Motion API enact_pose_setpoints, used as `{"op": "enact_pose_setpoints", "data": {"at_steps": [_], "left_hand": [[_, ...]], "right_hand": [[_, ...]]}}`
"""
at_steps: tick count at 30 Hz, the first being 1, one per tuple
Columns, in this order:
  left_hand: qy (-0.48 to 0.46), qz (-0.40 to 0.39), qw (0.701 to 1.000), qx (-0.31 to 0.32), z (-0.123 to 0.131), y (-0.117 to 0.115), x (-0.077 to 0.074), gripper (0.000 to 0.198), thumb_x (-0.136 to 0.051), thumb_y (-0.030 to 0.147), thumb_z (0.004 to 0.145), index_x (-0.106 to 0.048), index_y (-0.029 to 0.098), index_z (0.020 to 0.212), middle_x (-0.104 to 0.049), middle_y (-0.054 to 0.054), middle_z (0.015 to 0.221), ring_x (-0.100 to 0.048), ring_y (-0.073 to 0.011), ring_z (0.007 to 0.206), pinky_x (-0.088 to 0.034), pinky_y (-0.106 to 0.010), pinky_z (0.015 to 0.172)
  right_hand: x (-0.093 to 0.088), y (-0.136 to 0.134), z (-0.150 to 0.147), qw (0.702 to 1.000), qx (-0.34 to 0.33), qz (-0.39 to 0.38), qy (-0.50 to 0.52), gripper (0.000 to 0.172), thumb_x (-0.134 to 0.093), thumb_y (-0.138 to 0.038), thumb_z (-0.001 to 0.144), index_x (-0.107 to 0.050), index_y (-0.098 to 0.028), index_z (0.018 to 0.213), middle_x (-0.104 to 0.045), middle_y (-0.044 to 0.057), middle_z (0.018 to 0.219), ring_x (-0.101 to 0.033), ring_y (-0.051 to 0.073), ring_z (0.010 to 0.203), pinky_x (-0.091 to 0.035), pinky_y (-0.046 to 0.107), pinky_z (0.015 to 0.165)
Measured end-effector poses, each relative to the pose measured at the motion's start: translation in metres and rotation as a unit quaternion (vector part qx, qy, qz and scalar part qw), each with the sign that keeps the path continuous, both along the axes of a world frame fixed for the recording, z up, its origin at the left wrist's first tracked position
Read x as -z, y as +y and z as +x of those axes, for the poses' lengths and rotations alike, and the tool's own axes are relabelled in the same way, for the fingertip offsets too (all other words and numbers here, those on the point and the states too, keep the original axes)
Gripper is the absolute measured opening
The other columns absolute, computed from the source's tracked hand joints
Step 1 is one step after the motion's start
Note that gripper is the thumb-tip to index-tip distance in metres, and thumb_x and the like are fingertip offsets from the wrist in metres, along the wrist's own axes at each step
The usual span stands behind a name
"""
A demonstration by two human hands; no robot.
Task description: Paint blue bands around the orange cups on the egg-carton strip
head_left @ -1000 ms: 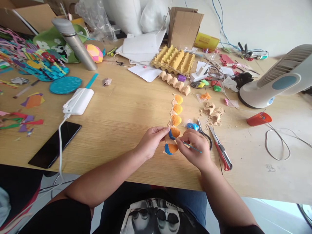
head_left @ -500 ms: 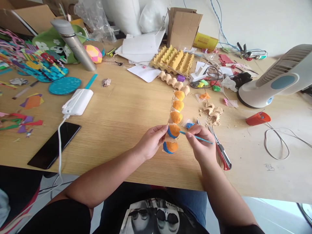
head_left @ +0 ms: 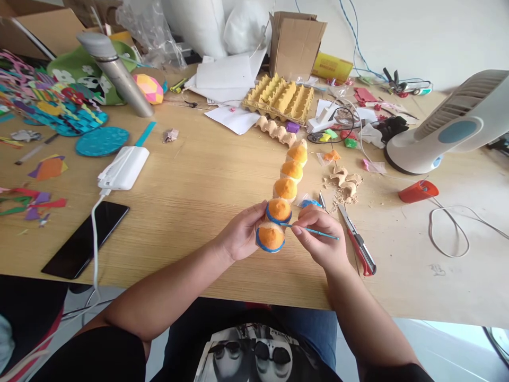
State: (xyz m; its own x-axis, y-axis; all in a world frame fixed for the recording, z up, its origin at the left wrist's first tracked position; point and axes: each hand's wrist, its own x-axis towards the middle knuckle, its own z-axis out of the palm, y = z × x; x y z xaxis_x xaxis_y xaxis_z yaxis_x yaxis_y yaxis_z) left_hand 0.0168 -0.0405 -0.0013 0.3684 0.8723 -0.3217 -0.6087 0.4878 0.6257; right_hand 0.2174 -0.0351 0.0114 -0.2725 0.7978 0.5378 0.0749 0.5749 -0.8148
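My left hand (head_left: pixel 243 232) grips the near left side of an egg-carton strip (head_left: pixel 285 189), thumb on top. Orange clay-like material caps its several bumps, and the two nearest bumps carry a blue band round the lower edge. Between the fingers of my right hand (head_left: pixel 324 236) is a thin blue modelling tool (head_left: pixel 316 231). Its tip touches or nearly touches the blue band on the second-nearest bump. Just beyond my right hand lies some blue clay (head_left: pixel 309 203) on plastic wrap. The fingers under the strip are hidden.
A red utility knife (head_left: pixel 361 246) lies right of my right hand, near carton scraps (head_left: pixel 344 181). Farther back are a bare carton strip (head_left: pixel 274 130) and a yellow egg tray (head_left: pixel 280 101). A white fan (head_left: pixel 433 132) stands right; a phone (head_left: pixel 85 239) and power bank (head_left: pixel 125 167) lie left.
The strip has tilted, its near end swinging left and its tops turning toward me. My right hand and the tool have shifted slightly left and down along the blue band.
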Motion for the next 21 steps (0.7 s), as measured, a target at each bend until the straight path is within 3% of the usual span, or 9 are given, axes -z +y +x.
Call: {"op": "enact_pose_setpoints", "data": {"at_steps": [13,21], "left_hand": [[-0.005,0.022,0.999,0.042,0.0011,-0.0002,-0.0007,0.037,-0.085,0.057,0.085,-0.081,0.023,0.099,-0.080,-0.008,0.107,-0.074,-0.0276,0.110,-0.059,-0.037,0.090],[0.019,0.023,0.998,0.054,0.0006,0.0000,0.0014,0.038,-0.082,0.060,0.085,-0.082,0.025,0.100,-0.080,-0.009,0.102,-0.075,-0.0320,0.109,-0.059,-0.042,0.087]], "right_hand": [[-0.0011,-0.0021,-0.0020,0.988,0.062,0.116,-0.078,0.016,-0.073,-0.016,0.096,-0.065,-0.027,0.087,-0.066,0.000,0.074,-0.063,0.018,0.069,-0.049,0.036,0.062],[-0.0004,-0.0035,-0.0022,0.983,0.079,0.127,-0.109,0.018,-0.072,-0.015,0.095,-0.062,-0.027,0.087,-0.066,0.000,0.076,-0.061,0.018,0.067,-0.045,0.034,0.058]]}}
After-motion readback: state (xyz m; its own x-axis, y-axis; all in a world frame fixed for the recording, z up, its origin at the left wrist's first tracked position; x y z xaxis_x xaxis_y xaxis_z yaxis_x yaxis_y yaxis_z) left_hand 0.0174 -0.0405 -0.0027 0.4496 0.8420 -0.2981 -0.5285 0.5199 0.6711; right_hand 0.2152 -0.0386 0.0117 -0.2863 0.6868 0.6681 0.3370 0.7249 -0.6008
